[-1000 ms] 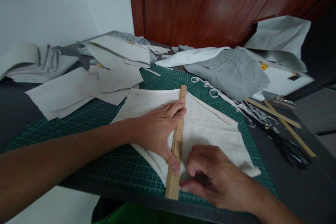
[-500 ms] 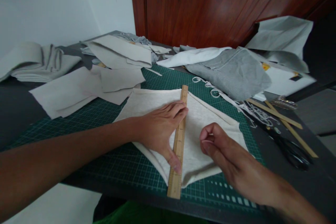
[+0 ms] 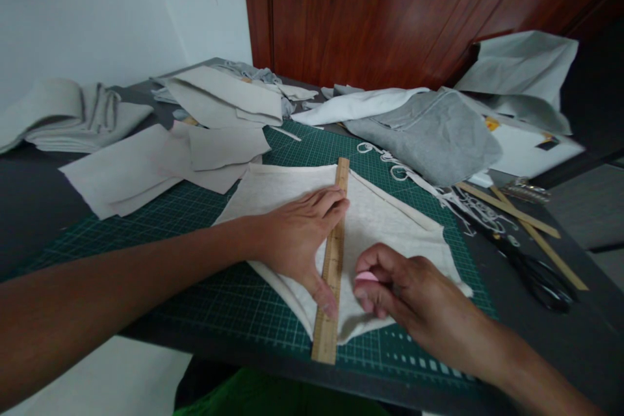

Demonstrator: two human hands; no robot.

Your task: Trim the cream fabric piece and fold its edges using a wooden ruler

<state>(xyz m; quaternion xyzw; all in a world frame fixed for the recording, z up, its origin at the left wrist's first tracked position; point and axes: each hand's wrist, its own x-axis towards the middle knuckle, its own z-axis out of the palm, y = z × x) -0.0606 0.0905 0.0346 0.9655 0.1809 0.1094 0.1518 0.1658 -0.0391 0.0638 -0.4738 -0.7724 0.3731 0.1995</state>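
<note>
My left hand (image 3: pixel 305 240) lies spread over a wooden ruler (image 3: pixel 333 260), its fingertips and thumb pressing on it. Beneath the ruler is a cream fabric piece (image 3: pixel 390 208) with folded edges, spread on a green cutting mat (image 3: pixel 195 299). To the right of the ruler, just above the cloth, my right hand (image 3: pixel 404 292) pinches a small flat pink piece of tailor's chalk (image 3: pixel 366 276). Most of the chalk is hidden by the fingers.
Pale fabric pieces (image 3: pixel 121 169) lie at the left, with a folded stack (image 3: pixel 73 117) beyond. Grey cloth (image 3: pixel 429 133) is heaped at the back right. Black-handled scissors (image 3: pixel 541 279), crossed wooden strips (image 3: pixel 536 221) and tangled white cord (image 3: pixel 478 208) sit on the right.
My right hand has moved left and toward me, closer to the ruler, and turned so the pink chalk shows. My left hand and the ruler are nearly unmoved.
</note>
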